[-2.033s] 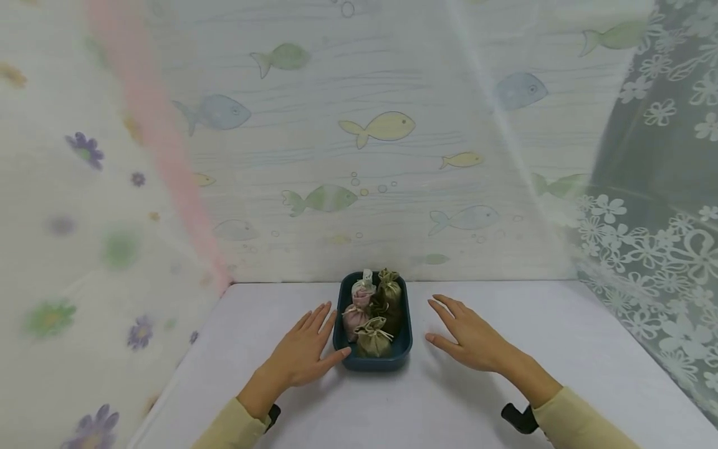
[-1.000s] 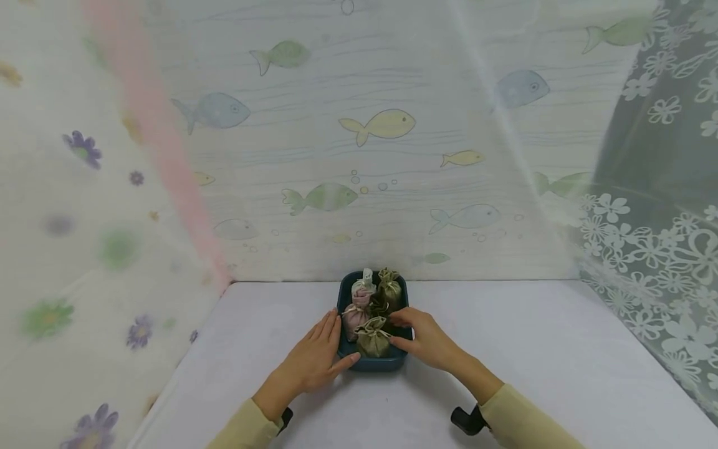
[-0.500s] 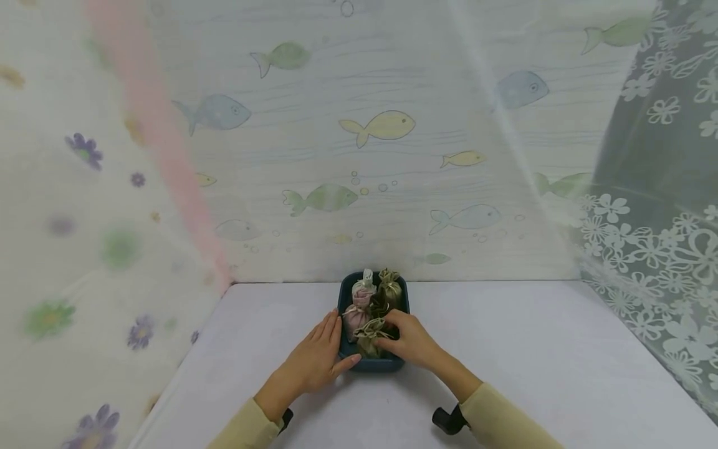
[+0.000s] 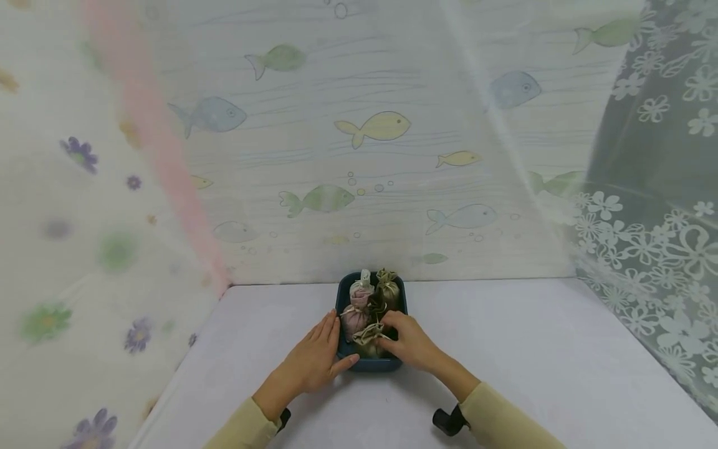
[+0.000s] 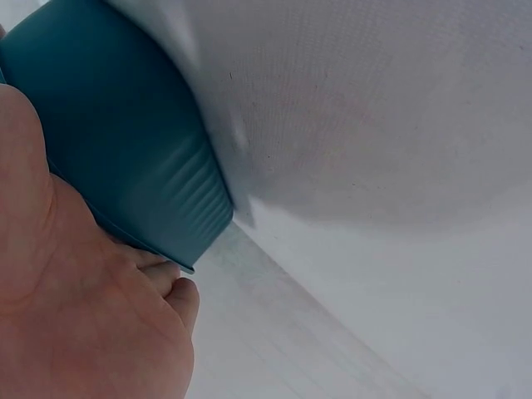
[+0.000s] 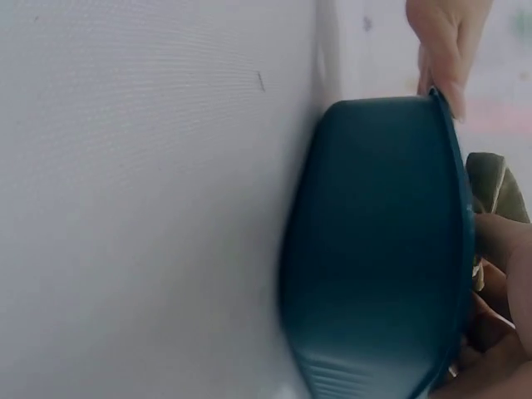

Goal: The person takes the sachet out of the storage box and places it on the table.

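Note:
A dark blue-green plastic bin [image 4: 374, 366] stands on the white table, holding several small drawstring pouches. My left hand [image 4: 310, 357] rests along its left rim, fingers straight and thumb at the front left corner; in the left wrist view the palm lies by the bin's wall [image 5: 125, 125]. With thumb and fingers, my right hand [image 4: 412, 342] pinches the olive green pouch [image 4: 368, 347] at the front of the bin. That pouch's top also shows past the rim in the right wrist view. Behind it sit a pink pouch [image 4: 353, 322] and a darker brown one, partly hidden by the right hand.
Farther back in the bin are a white-topped pink pouch [image 4: 361, 294] and a gold-green pouch [image 4: 387, 290]. The white tabletop [image 4: 493, 324] runs to a fish-printed curtain [image 4: 370, 243] behind the bin. Floral curtains hang at both sides.
From beside the bin, my right hand has moved left and taken hold of the front olive pouch, which now looks squashed and tilted. The left hand has closed in to the rim.

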A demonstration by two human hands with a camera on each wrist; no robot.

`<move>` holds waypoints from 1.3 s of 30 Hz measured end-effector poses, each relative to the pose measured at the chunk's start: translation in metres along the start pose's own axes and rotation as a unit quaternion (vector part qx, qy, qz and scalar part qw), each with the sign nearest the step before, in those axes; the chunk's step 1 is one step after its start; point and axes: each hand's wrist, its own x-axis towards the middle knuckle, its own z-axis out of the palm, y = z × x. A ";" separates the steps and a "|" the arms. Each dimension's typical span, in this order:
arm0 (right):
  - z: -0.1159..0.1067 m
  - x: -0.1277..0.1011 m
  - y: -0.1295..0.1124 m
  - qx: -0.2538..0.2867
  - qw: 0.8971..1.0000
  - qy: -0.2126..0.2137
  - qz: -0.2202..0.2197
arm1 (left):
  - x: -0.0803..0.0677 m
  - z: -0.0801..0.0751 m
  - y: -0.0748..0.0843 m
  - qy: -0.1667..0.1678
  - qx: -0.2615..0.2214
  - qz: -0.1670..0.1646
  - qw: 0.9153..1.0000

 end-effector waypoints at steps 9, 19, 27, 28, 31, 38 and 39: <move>-0.021 -0.002 -0.013 0.038 0.999 0.013 -0.012 | -0.001 0.004 -0.001 0.009 0.000 0.002 1.000; -0.050 0.000 -0.022 0.044 0.998 0.020 -0.027 | -0.004 -0.003 0.002 0.014 0.012 0.004 1.000; -0.076 -0.003 -0.018 0.029 0.999 0.035 -0.025 | -0.003 0.001 0.001 0.015 0.009 0.002 1.000; -0.079 -0.004 -0.017 0.026 0.999 0.038 -0.025 | -0.002 0.001 0.000 0.016 0.009 0.003 1.000; -0.087 -0.007 -0.012 0.016 0.999 0.046 -0.021 | -0.002 0.001 0.000 0.015 0.011 0.003 1.000; -0.105 -0.013 0.000 -0.004 0.998 0.068 -0.004 | -0.003 -0.002 0.003 0.013 0.005 0.000 1.000; -0.108 -0.014 0.003 -0.006 0.998 0.070 -0.001 | -0.003 -0.003 0.003 0.013 0.004 0.001 1.000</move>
